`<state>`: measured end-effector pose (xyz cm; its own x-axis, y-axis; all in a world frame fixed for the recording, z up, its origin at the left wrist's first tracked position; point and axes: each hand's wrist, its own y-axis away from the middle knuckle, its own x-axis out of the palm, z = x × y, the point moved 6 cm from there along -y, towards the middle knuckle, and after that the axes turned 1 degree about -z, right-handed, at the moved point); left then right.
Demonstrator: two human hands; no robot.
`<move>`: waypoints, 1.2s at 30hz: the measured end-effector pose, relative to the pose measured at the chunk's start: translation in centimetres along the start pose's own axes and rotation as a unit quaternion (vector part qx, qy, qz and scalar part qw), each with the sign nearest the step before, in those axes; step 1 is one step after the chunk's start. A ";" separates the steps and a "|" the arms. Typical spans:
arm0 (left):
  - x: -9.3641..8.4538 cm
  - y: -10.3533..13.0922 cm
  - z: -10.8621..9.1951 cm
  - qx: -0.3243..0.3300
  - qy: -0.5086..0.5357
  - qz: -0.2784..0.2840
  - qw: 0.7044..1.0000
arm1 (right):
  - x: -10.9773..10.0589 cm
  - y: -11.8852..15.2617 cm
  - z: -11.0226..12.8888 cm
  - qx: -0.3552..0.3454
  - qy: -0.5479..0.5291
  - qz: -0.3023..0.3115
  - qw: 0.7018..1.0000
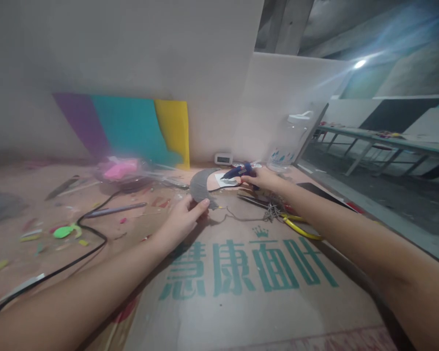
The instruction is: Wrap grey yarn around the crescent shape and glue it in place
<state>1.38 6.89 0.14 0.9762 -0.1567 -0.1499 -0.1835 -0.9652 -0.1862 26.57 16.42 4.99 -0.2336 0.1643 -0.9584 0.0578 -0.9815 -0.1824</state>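
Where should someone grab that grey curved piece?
I'd pinch the grey curved piece at its nearer end, from the left, as the left hand does: it looks thin, and the blue tool in the right hand crowds its right side.

The crescent is held at its near side by the left hand. To its right, a tool is held in the right hand. Behind it, slightly right, a display unit is set; farther right, a bottle. Left of it, a bowl is placed. Before it, to the right, tangled string is found.
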 end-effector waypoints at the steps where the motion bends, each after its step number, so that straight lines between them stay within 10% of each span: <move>1: 0.0 0.0 0.0 0.002 -0.001 0.001 1.000 | -0.6 0.4 -0.1 -0.004 0.017 -0.005 1.000; 8: -0.1 0.0 0.1 0.011 -0.007 0.001 1.000 | -4.3 6.0 3.9 -0.113 -0.052 -0.087 0.988; 13: -0.3 0.3 -0.3 0.015 -0.003 -0.008 1.000 | 0.7 10.0 8.0 -0.049 -0.467 0.118 0.875; 19: -0.2 0.4 -0.5 0.020 0.002 -0.007 1.000 | 4.4 11.3 8.8 -0.014 -0.587 0.184 0.789; 27: 0.0 0.2 0.1 0.020 0.003 0.014 1.000 | 1.5 10.9 7.9 -0.161 -0.353 0.009 0.922; 36: -0.2 0.2 0.3 0.021 -0.009 0.021 1.000 | 1.6 10.7 7.5 -0.178 -0.286 -0.055 0.940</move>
<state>1.15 6.76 -0.14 0.9653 -0.1938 -0.1751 -0.2302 -0.9481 -0.2195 19.53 5.46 3.17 -0.7347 0.0831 -0.6733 0.3008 -0.8496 -0.4332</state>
